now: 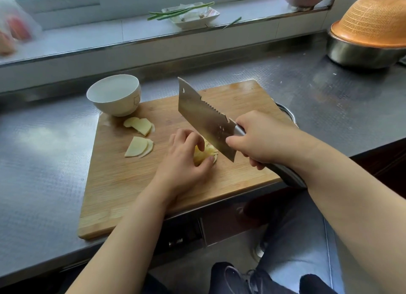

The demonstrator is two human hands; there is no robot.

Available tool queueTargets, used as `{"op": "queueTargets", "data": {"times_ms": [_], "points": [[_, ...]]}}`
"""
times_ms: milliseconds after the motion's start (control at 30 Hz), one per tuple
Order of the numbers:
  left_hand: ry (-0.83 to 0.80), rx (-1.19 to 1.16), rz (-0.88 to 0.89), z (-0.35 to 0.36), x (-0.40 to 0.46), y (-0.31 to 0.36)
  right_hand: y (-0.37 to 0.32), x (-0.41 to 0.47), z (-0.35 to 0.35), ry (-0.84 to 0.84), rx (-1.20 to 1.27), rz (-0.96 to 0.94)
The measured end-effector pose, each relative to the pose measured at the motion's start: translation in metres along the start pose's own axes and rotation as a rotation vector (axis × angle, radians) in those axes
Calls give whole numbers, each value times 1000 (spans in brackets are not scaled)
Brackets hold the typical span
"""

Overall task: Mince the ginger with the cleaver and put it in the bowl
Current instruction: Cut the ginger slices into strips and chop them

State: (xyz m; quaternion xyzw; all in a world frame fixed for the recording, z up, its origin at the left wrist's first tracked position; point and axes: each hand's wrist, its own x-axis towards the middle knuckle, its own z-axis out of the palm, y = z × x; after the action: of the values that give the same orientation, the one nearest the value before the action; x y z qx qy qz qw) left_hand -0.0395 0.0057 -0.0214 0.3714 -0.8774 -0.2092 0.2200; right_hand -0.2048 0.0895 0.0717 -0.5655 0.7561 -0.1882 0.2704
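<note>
Head view shows the ginger being cut [203, 154] lying near the middle of the cutting board [123, 183], caught between the two hands: the left hand [186, 159] sits on its near-left side, with curled fingers and thumb pinching the small pile to hold it still, and the right hand [261, 139] comes in from the right, fist wrapped round the handle of the cleaver [204, 117]. The blade's long axis runs diagonally, from the handle at the near right up to the tip at the far left, and its edge slants down onto the right flank of the pile, just beside the left fingertips. So the coming cut turns on that narrow gap: the blade meets the ginger from the right while the left hand guards from the left, both touching the same pile, and the left is the hand at risk. I judge the work to be mid-way, with slices going to shreds but no fine mince yet. Two further fans of ginger slices [139, 147] lie apart on the board to the left, one nearer the bowl [114, 94], one closer to the hand; each holds several overlapping slices, the exact number unclear. One white bowl stands at the board's far-left corner, with nothing visible inside. One cleaver, one board, all on the steel desk [44, 161].
</note>
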Motion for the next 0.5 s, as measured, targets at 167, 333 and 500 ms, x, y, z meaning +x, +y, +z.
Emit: {"op": "queueTargets", "data": {"times_ms": [167,333,500], "points": [[147,-59,-42,4,-1,-2,-3,-2,0,-19,-56,1],[365,-186,-147,-3,0,-12,-3,-2,1,-54,-95,17],[251,6,-278,-3,-1,-24,-3,-1,3,-65,-93,26]]}}
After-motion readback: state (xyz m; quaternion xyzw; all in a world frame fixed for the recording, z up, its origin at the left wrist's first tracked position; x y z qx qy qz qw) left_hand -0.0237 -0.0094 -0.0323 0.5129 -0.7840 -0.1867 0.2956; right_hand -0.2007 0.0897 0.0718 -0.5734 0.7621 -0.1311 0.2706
